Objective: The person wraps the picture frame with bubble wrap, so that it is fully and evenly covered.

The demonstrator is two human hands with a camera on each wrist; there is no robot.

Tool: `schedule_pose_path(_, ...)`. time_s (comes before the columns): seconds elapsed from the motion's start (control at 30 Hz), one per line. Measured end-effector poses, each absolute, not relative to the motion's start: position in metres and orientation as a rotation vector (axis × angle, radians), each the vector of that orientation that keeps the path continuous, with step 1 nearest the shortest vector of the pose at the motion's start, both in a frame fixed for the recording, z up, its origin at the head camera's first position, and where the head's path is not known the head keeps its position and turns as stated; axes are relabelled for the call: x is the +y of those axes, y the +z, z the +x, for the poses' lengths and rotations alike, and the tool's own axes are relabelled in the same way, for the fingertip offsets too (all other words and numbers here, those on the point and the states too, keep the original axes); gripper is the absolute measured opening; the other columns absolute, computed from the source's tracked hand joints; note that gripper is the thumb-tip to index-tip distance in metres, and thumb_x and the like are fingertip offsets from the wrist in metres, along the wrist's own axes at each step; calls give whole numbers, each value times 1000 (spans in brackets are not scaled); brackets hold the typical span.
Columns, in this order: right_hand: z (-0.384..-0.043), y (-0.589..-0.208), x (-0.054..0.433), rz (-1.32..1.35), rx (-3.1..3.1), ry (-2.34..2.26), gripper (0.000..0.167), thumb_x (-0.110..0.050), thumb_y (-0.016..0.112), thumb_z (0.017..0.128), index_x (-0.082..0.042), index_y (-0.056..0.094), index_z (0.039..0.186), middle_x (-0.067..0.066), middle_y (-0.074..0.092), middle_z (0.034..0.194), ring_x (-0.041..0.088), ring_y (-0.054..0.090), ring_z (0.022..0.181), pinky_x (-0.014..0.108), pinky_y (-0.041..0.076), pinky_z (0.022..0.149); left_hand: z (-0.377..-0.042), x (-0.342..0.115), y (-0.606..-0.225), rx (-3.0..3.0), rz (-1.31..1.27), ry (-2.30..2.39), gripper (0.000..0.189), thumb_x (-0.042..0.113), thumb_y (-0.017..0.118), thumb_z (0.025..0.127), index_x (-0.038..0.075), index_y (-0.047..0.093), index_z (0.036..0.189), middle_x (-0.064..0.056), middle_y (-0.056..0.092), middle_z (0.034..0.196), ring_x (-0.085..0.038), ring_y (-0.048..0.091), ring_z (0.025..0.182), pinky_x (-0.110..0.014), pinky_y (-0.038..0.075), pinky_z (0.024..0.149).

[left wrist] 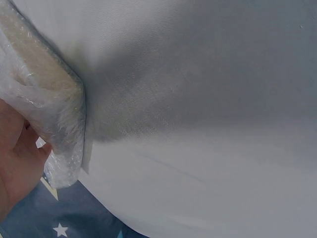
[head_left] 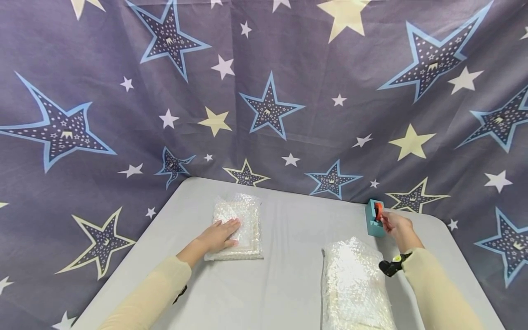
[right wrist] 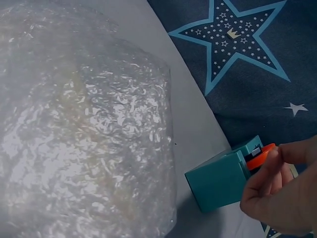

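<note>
My left hand (head_left: 220, 235) rests flat on a small rectangular package (head_left: 249, 247) in clear bubble wrap, fingers spread over its top. The left wrist view catches that package (left wrist: 47, 74) from its edge, with part of the hand beside it. At the far right of the table, my right hand (head_left: 398, 224) is at a teal box-shaped holder (head_left: 373, 228). Thumb and fingers pinch an orange ring-like piece (right wrist: 260, 157) that sticks out of the holder's opening. The rest of that piece is hidden inside the holder and behind the fingers.
A larger bubble-wrapped package (head_left: 356, 284) lies at the front right, close to my right forearm. All this stands on a white table (head_left: 288, 229), with a dark star-patterned curtain (head_left: 284, 151) along its back and sides.
</note>
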State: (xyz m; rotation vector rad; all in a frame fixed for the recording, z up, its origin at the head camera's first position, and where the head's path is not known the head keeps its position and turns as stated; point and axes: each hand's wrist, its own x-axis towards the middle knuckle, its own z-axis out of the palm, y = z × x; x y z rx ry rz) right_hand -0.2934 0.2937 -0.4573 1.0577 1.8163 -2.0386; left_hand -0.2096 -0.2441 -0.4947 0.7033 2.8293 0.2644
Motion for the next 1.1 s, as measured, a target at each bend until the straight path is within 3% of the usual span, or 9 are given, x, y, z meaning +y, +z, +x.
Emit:
schedule_pose_path(0.37, -284, -466, 292, 1112, 1774, -2231, 27, -10, 57, 92, -14, 58, 65, -8, 58, 56, 0, 55, 54, 15, 51, 57, -212, -248, -501, 2856, 716, 276, 64, 34, 54, 96, -2, 36, 145, -22, 36, 153, -39, 34, 143, -63, 23, 117)
schedule_pose_path(0.77, -269, -478, 295, 947, 1499, -2662, 30, -6, 57, 92, -12, 64, 63, -5, 58, 59, 3, 55, 57, 16, 50, 54, -213, -248, -500, 2866, 724, 286, 63, 34, 54, 96, -2, 37, 145, -21, 36, 153, -38, 34, 143, -62, 24, 117)
schedule_pose_path(0.97, -266, -472, 290, 1034, 1545, -2574, 32, -14, 58, 94, -15, 63, 63, -7, 57, 58, 2, 52, 54, 16, 47, 51, -214, -249, -501, 2864, 730, 278, 64, 35, 53, 97, -2, 35, 146, -21, 35, 153, -39, 33, 143, -62, 23, 117)
schedule_pose_path(1.1, -268, -461, 284, 1173, 1604, -2360, 22, -21, 58, 95, -15, 60, 73, -8, 55, 57, 1, 50, 53, 16, 45, 50, -215, -248, -499, 2878, 712, 286, 63, 33, 54, 96, -2, 36, 146, -21, 36, 153, -39, 33, 143, -62, 23, 117)
